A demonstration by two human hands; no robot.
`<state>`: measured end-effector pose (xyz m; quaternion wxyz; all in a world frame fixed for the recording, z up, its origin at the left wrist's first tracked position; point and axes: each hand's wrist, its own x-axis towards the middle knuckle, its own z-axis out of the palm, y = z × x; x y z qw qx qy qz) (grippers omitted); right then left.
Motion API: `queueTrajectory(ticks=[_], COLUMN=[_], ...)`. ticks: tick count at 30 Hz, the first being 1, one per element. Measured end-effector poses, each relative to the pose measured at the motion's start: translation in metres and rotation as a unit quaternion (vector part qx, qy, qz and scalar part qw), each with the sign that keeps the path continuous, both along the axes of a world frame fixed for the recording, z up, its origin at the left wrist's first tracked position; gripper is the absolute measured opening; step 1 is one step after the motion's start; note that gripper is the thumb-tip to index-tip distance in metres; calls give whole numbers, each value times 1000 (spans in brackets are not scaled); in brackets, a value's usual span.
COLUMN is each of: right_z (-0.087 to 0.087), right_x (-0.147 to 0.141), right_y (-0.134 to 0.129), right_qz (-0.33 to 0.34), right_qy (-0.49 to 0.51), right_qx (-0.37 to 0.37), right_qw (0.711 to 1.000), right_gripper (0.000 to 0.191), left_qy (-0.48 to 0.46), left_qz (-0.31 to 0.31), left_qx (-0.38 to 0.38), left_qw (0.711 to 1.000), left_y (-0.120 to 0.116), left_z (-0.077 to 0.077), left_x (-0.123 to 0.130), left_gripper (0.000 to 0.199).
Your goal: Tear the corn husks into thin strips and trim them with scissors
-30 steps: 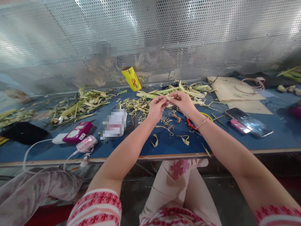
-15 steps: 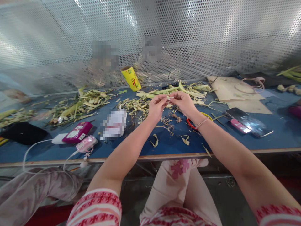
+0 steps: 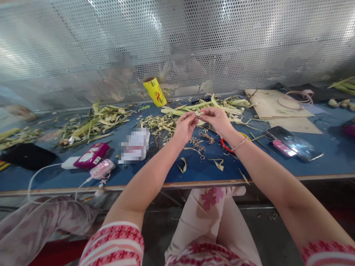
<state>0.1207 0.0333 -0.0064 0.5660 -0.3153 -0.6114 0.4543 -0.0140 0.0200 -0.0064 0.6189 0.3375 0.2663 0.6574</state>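
My left hand [image 3: 185, 127] and my right hand [image 3: 215, 120] meet over the blue table, fingertips pinched close together. Between them is a small pale, whitish-green piece [image 3: 198, 113], mostly hidden by the fingers; its exact kind does not show. Just behind the hands lie long pale-green husk strips [image 3: 229, 108]. To the left of my left hand spreads a heap of short plant scraps [image 3: 158, 125]. Thin curled shreds [image 3: 198, 143] lie below the hands. Partly behind my right wrist are red-and-yellow-handled scissors or pliers [image 3: 226, 145], hard to make out.
A yellow cardboard tube [image 3: 154, 92] leans near the perforated metal wall [image 3: 235, 48]. Left are a purple box-like device [image 3: 93, 155], a pink case [image 3: 102, 169] and another husk pile [image 3: 97, 123]. Right are brown cardboard [image 3: 273, 105] and a phone [image 3: 295, 143]. Another person's leg [image 3: 47, 221] shows lower left.
The fingers have shifted very slightly around the small pale piece, the left hand a little lower. Everything on the table lies as before.
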Motion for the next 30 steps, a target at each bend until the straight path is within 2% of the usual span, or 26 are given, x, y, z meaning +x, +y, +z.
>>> queueTrajectory(ticks=[16,23,30], right_z=[0,4,6], right_x=[1,0,0], right_y=[1,-4,-7], right_qz=[-18,-12,-11], right_qy=[-25,-32,-86], right_qx=[9,16,64], right_qw=[999,999,994], right_gripper=[26,22,17], left_qy=[-14,-7,15], left_qz=[-37,-33,-25], left_qx=[-90,-88,-49], left_qw=[995,996,998], left_y=[-6,-4,-4], left_z=[11,9,8], left_x=[0,-1,-2], left_gripper=[14,16,12])
